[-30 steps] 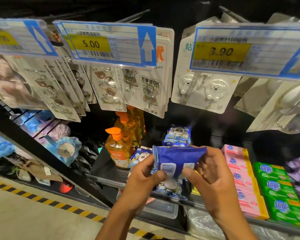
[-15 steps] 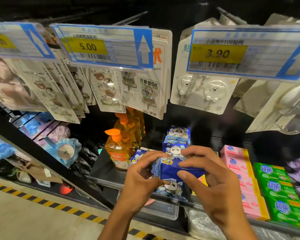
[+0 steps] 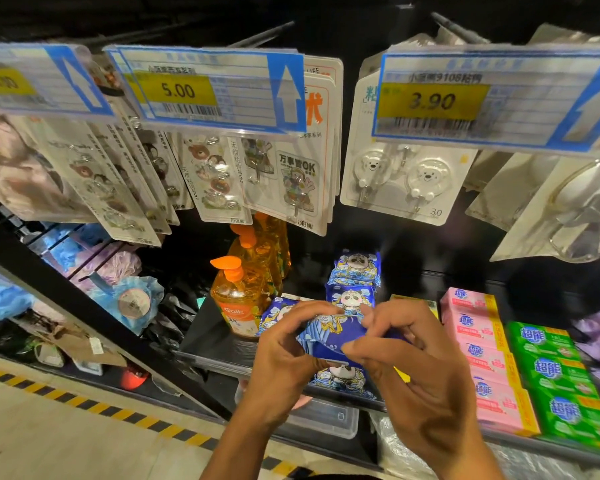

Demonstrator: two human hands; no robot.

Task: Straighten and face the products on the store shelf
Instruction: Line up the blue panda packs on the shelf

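A blue cartoon-printed soft pack (image 3: 329, 336) is held low over the front of the black shelf (image 3: 212, 344). My left hand (image 3: 284, 362) grips its left end and my right hand (image 3: 420, 379) grips its right end, fingers curled over the top. More of the same blue packs lie in a row behind it (image 3: 355, 271) and one below it at the shelf lip (image 3: 343, 379). Another blue pack (image 3: 274, 311) shows just left of my left hand.
Orange pump bottles (image 3: 239, 299) stand left of the packs. Pink soap boxes (image 3: 482, 355) and green soap boxes (image 3: 555, 379) fill the right side. Hook cards (image 3: 402, 181) and price tags (image 3: 208, 88) hang overhead. Bath sponges (image 3: 129, 299) hang at lower left.
The blue pack, held up showing its plain back one second ago, has been turned printed side up and lowered toward the row. Both hands kept hold of it.
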